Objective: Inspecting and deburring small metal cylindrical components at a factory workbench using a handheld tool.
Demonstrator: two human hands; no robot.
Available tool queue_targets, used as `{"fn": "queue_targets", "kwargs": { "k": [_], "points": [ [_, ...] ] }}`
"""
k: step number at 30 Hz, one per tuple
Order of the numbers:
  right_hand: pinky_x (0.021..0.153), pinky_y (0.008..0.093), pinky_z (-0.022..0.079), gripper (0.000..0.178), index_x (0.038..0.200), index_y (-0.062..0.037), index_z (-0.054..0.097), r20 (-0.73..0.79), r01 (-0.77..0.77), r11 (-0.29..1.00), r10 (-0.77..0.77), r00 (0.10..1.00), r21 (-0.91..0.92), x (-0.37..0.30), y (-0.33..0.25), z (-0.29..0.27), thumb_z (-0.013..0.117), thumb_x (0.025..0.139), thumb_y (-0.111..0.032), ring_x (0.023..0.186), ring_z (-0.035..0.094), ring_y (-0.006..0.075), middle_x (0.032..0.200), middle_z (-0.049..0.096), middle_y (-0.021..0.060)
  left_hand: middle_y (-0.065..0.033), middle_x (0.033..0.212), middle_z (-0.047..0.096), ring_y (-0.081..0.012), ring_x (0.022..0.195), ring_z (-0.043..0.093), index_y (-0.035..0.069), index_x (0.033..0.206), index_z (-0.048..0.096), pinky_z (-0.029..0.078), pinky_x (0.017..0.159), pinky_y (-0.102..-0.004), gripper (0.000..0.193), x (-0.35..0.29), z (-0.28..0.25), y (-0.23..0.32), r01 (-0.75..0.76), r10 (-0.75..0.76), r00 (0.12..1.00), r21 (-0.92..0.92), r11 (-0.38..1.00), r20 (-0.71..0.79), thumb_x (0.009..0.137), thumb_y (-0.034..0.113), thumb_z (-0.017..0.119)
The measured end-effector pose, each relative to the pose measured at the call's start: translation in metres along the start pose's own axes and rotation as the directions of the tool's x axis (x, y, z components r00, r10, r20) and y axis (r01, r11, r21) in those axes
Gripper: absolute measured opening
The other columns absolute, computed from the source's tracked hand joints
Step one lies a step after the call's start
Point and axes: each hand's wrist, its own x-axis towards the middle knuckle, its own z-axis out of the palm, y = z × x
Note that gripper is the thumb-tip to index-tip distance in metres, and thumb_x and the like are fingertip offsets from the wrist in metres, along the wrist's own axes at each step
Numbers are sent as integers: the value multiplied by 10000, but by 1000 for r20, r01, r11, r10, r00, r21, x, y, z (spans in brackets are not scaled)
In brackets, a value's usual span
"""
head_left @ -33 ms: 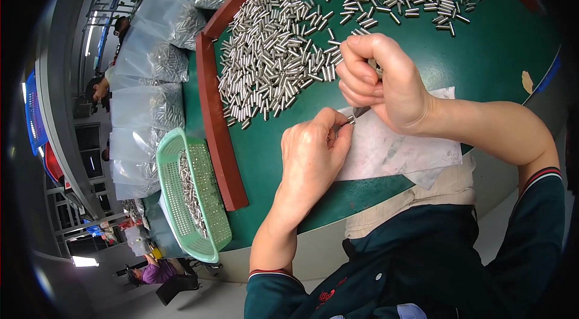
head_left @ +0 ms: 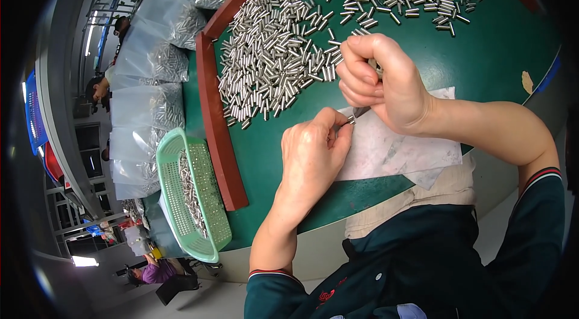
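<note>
My left hand (head_left: 313, 153) is closed, with thumb and forefinger pinching a small shiny metal pin (head_left: 351, 119) over a stained white cloth (head_left: 416, 150). Just beyond and to the right, my right hand (head_left: 386, 86) is curled into a fist. A dark, narrow tip (head_left: 360, 111) pokes out below that fist, close to the pin; the rest of what the fist grips is hidden by the fingers. On the green tabletop (head_left: 482, 59) past both hands lies a wide heap of loose metal pins (head_left: 271, 53).
A dark red wooden rail (head_left: 218, 132) borders the heap on the left. Outside it stands a light green perforated basket (head_left: 172, 198) with pins inside. Clear plastic bags (head_left: 166, 105) of pins line up farther left. Other people (head_left: 158, 272) are in the background.
</note>
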Motion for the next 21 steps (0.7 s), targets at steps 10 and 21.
{"fn": "queue_targets", "kwargs": {
  "k": [10, 21],
  "points": [
    [389, 225, 148, 347, 514, -123, 268, 8, -17, 1000, 18, 1000, -6, -1, 1, 1, 305, 842, -228, 389, 152, 56, 423, 240, -41, -17, 453, 401, -65, 417, 358, -18, 708, 585, 322, 419, -222, 78, 1, -2, -2, 35, -34, 999, -63, 997, 17, 693, 39, 636],
    [402, 229, 161, 371, 515, -123, 267, 37, -15, 1000, 15, 999, 11, -2, 2, -1, 304, 862, -246, 394, 156, 62, 427, 239, -39, 14, 501, 457, -30, 463, 374, -27, 722, 595, 322, 437, -195, 74, 4, -5, -5, 129, -113, 988, -158, 979, 106, 700, 30, 636]
  ]
}}
